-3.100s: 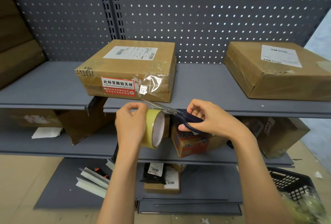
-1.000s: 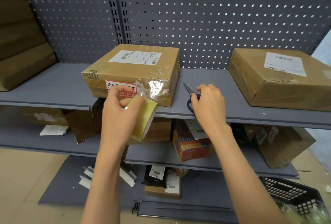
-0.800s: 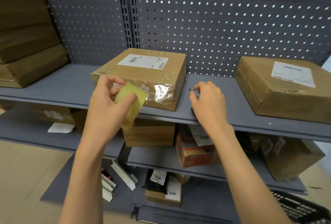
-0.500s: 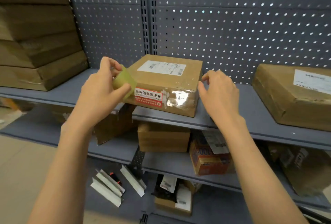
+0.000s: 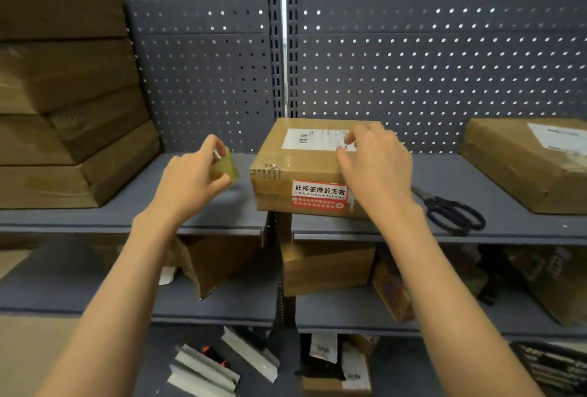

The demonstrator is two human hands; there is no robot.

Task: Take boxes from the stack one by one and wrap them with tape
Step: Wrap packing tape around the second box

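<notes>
Since half a second ago the right hand [image 5: 376, 171] has lifted from the side of the cardboard box [image 5: 305, 168] to hover over its top right part, and the left hand [image 5: 193, 184] has carried the tape roll [image 5: 224, 168] a little further left and away from the box; the scissors [image 5: 451, 212], gripped by the right hand three seconds ago, now lie on the shelf [image 5: 127, 215].

In the head view, the left hand is closed around the yellowish tape roll, thumb and fingers pinching it just above the shelf, left of the box and apart from it. The right hand is released and holds nothing, its fingers spread loosely and curled down over the box's white shipping label [image 5: 313, 138]; whether the fingertips touch the cardboard cannot be told. The box sits on the shelf in the middle, a red and white sticker [image 5: 319, 195] on its front face. The scissors rest to its right, near the right wrist. A stack of boxes [image 5: 63, 110] stands at the left, and another box [image 5: 527, 161] at the far right.
</notes>
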